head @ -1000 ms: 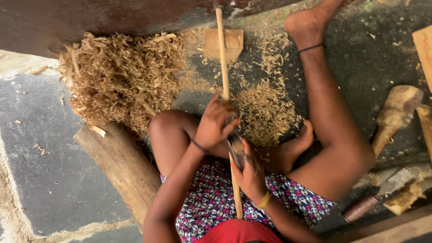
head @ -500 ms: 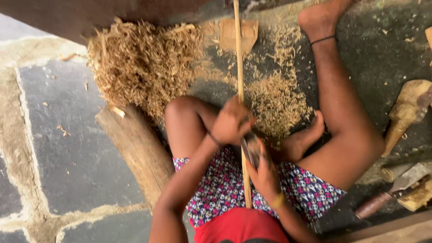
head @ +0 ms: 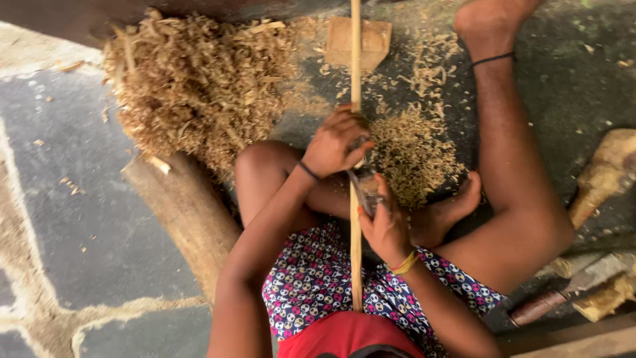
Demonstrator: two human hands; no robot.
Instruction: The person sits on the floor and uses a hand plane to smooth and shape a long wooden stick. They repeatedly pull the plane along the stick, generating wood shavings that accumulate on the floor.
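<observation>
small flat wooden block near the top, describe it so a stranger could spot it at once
Start at the big heap of pale wood shavings at upper left. To its right, the long thin wooden stick runs up the middle. The small flat tan wooden block lies beneath the stick's upper part on the dark floor, the only squarish, smooth-faced piece among loose shavings.

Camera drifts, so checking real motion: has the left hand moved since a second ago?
Yes, slightly: the left hand has slid along the stick toward the wooden block at its far end, narrowing that gap.
</observation>
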